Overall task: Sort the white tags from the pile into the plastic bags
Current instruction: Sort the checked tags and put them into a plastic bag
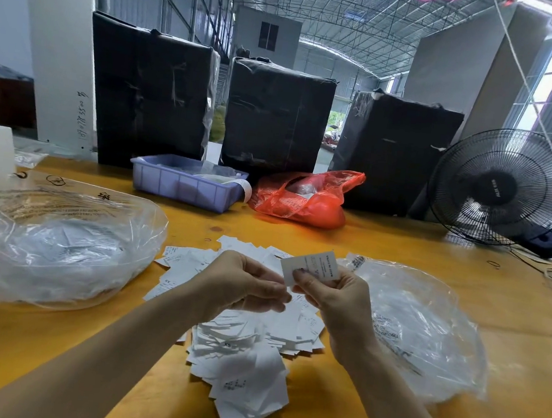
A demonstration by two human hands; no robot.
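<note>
Two hands (293,289) (over the pile (246,352)) between two bags (425,326).

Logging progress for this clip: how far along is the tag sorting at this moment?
Partly done. Both clear bags, left and right, already seem to hold white tags. In hand: the right hand pinches one tag above the pile, with the left hand beside it, fingers curled. Left: a big pile of tags remains on the table.
</note>
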